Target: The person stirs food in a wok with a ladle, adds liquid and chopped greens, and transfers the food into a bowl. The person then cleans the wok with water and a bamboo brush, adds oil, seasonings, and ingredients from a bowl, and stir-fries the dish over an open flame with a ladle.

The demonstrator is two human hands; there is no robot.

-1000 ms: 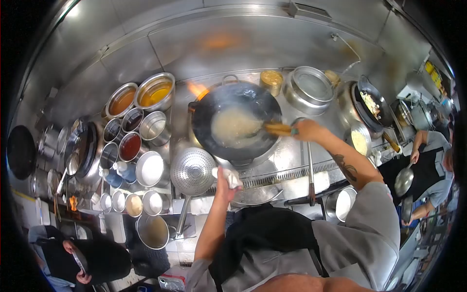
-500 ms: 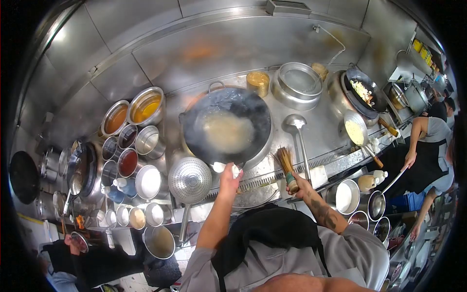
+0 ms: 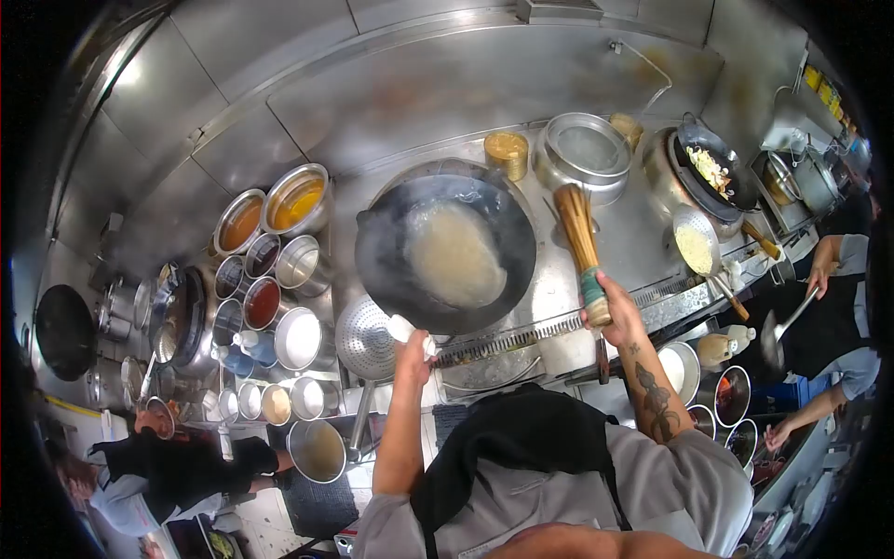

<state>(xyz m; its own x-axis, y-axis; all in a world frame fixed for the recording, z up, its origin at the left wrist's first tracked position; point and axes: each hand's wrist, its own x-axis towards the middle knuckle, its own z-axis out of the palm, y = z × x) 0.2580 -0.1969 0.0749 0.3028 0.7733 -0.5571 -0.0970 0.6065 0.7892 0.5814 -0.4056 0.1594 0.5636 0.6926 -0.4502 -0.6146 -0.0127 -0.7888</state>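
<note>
A large black wok (image 3: 382, 265) with cloudy, steaming liquid (image 3: 456, 252) in it sits tilted over the burner. At its near rim, my left hand (image 3: 411, 361) is closed around a folded white cloth (image 3: 402, 330); whether the wok's handle is inside the cloth is hidden. My right hand (image 3: 618, 315) grips a bamboo wok brush (image 3: 579, 228) by its green-wrapped end, bristles pointing up and away, to the right of the wok. Behind the brush, the ladle is mostly covered. A perforated strainer (image 3: 366, 337) lies just left of my left hand.
Metal pots of sauces and seasonings (image 3: 298, 340) crowd the left side. At the back stand a tin (image 3: 506, 155) and a lidded-looking steel pot (image 3: 585, 154). Another wok with food (image 3: 708, 177) is at right. Co-workers (image 3: 833, 317) stand at both sides.
The wok has tilted toward me, its liquid shifting nearer. My right hand has raised the brush up and forward. My left hand stays closed on the cloth at the rim.
</note>
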